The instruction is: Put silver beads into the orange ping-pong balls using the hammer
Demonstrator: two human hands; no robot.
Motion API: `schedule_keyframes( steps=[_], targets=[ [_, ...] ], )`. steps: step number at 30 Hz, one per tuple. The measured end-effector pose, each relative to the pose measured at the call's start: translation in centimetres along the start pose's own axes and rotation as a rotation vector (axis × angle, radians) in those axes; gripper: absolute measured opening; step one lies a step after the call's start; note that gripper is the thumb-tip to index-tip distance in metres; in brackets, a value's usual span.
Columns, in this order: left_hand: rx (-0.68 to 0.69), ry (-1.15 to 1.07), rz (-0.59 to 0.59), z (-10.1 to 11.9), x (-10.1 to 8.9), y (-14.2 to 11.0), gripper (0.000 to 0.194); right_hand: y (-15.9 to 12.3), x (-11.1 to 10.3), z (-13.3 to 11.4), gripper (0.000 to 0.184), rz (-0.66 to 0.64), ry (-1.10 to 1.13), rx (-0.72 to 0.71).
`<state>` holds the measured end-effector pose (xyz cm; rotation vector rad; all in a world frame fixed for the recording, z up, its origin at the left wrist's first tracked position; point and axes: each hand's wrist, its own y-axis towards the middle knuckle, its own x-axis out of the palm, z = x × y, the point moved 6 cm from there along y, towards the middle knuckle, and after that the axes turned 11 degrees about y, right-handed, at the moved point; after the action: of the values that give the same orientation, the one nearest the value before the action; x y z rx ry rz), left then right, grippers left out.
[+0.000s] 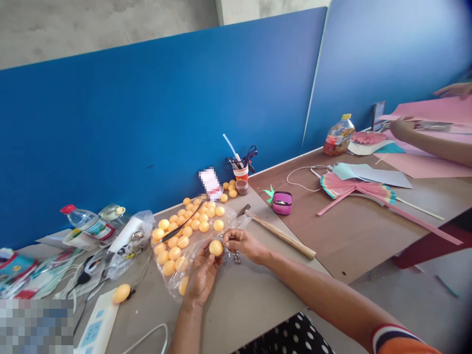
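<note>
My left hand (202, 276) holds an orange ping-pong ball (216, 248) between thumb and fingers. Just right of it, my right hand (245, 245) is closed in a pinch close to the ball; whatever sits between its fingertips is too small to name. Below the right fingertips lie small shiny metal pieces (236, 256) on the table. Many more orange balls (187, 230) rest on and in a clear plastic bag (169, 282) left of my hands, with a dark strap (184, 223) across them. A hammer (283, 232) with a wooden handle lies beyond my right hand.
A power strip (96, 322), another orange ball (121, 293), cables and a plastic bottle (92, 225) crowd the left. Behind stands a cup of tools (241, 173); a purple pouch (282, 204) and pink paper fan (354, 189) lie right. Another person's arm (438, 145) handles pink paper.
</note>
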<state>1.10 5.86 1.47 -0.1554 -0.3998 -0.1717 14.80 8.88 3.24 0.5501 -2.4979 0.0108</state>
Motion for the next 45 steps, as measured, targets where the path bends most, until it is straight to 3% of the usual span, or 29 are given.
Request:
schedule_keyframes(
  steps=[8,18,27,45],
  targets=[
    [-0.024,-0.007,-0.003,-0.3,-0.2,0.1,0.03,-0.2,0.0,0.3,0.024,-0.016,-0.086,0.023],
    [-0.033,0.011,0.023,-0.2,0.5,0.0,0.026,-0.3,0.2,0.6,0.033,-0.064,-0.085,0.029],
    [-0.019,0.035,0.016,-0.5,0.5,0.2,0.026,-0.2,1.1,0.9,0.033,-0.201,-0.069,0.003],
    [-0.03,0.079,0.006,-0.7,0.5,0.3,0.024,-0.3,0.4,0.4,0.012,-0.118,-0.339,-0.09]
  ],
)
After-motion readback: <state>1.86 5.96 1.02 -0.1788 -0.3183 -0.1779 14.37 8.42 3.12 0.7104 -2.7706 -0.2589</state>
